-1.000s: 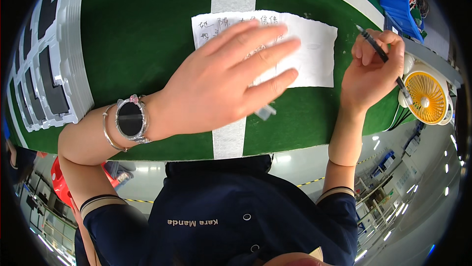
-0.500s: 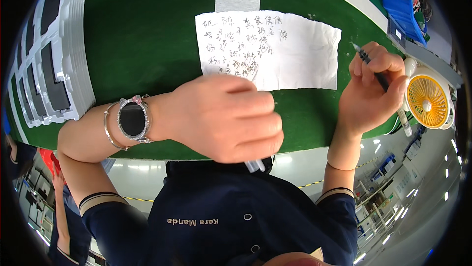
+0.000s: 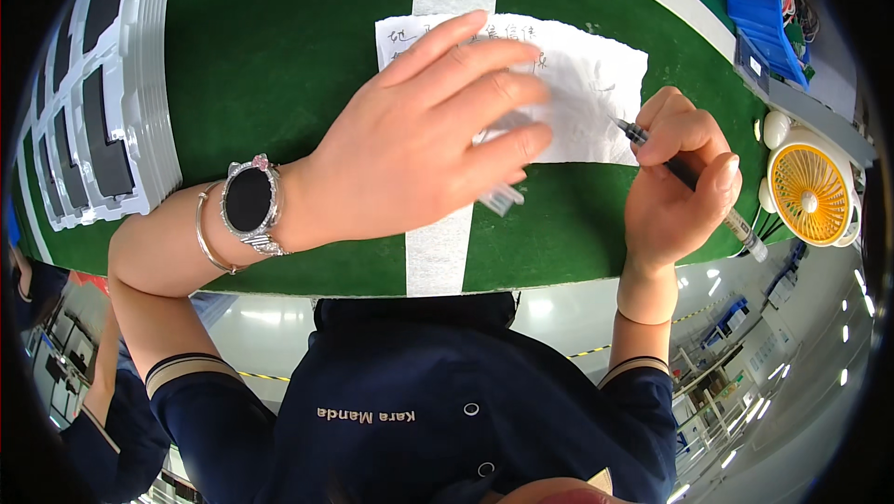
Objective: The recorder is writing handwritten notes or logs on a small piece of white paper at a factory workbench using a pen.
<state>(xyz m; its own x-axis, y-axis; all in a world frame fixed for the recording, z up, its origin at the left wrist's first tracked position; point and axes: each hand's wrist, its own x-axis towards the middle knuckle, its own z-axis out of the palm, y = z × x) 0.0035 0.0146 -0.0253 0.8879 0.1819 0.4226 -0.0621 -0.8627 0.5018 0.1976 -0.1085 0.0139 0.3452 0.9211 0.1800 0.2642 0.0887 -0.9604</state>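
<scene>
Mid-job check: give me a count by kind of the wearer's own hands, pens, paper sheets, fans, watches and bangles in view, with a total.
Left hand and right hand: 2
Pen: 1
Paper sheet: 1
Fan: 1
Watch: 1
Bangle: 1
Total: 7

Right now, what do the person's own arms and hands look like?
Left hand and right hand are ungloved. The left arm wears a watch with a round black face and silver rim with pink trim, plus a thin silver bangle. Navy short sleeves end in tan bands.
</scene>
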